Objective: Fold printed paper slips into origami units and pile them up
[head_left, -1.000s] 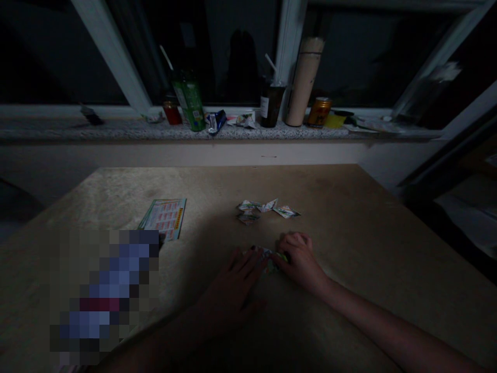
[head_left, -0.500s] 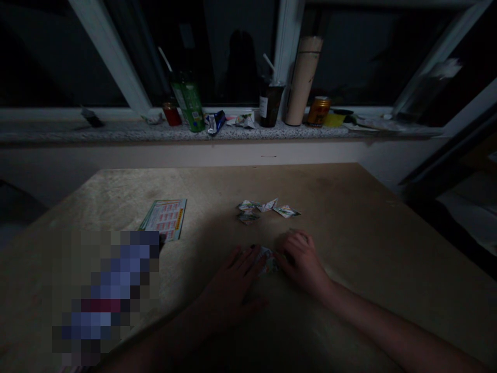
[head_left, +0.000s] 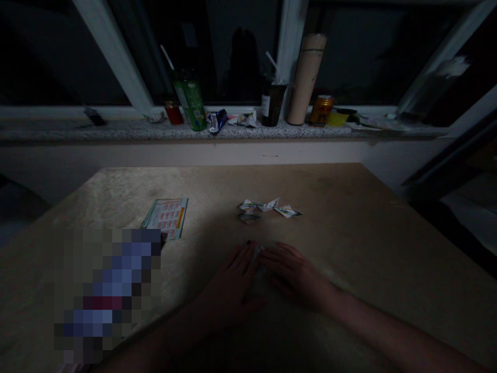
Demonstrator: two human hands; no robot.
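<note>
Both my hands lie flat on a wooden table (head_left: 349,233), side by side in dim light. My left hand (head_left: 233,282) has its fingers stretched out on the table. My right hand (head_left: 293,272) is also stretched flat, pressing down on a small folded piece of printed paper (head_left: 258,255), of which only a sliver shows between the two hands. A little farther from me, several small folded paper pieces (head_left: 267,208) lie in a loose cluster.
A printed flyer (head_left: 166,216) lies on the table's left. A granite window sill (head_left: 116,129) behind holds a green bottle (head_left: 190,101), a dark cup with straw (head_left: 272,103), a tall beige cylinder (head_left: 305,77), an orange can (head_left: 320,110) and wrappers.
My right hand, earlier curled and pinching the paper, has opened flat and slid left over it. The paper is now mostly hidden. My left hand has barely moved.
</note>
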